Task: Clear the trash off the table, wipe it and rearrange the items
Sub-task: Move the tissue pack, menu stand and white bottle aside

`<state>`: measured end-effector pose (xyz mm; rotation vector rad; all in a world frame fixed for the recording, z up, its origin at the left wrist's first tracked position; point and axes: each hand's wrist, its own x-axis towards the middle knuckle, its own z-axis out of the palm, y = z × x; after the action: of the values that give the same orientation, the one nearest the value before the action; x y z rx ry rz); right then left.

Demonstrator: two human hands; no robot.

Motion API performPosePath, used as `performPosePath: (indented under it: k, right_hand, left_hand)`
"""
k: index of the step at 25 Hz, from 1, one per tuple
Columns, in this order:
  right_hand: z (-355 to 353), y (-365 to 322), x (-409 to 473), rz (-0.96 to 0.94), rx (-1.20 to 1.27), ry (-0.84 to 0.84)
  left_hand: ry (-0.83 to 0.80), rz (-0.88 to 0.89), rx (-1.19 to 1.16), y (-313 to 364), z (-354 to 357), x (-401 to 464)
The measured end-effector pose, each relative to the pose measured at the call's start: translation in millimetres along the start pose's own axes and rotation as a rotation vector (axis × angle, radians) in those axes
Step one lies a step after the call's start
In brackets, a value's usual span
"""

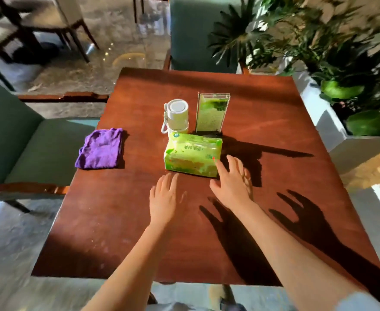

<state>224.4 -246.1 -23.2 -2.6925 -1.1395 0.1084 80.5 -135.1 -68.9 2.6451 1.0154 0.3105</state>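
My hands hover over the wooden table (274,122), both grips spread and empty: the left hand (163,198) just short of the green tissue pack (192,153), the right hand (231,182) at its near right corner, a fingertip (217,163) perhaps touching; I cannot tell. The pack lies mid-table. Just behind it stand a white bottle (176,115) and an upright menu holder (211,114); a careless shove of the pack could likely topple either. A folded purple cloth (101,149) sits well left of the pack, at the table's edge, where a sweep might drop it. No trash shows. Plants (332,52) crowd the side right of the pack.
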Motion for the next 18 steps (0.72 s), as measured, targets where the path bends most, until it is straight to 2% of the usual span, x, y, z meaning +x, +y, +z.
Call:
performPosePath:
  k: [4,11,18]
  right_hand:
    - [-2,26,40,-0.157,0.073,-0.098]
    - [23,25,103,-0.41,-0.128,-0.289]
    - [28,29,121,-0.47,-0.102,-0.28]
  left_hand:
    - [-0.052,-0.173,-0.013,45,37,-19]
    - [-0.139,-0.338,0.07,77,102,-28]
    - [-0.179,-0.375,0.121,77,105,-24]
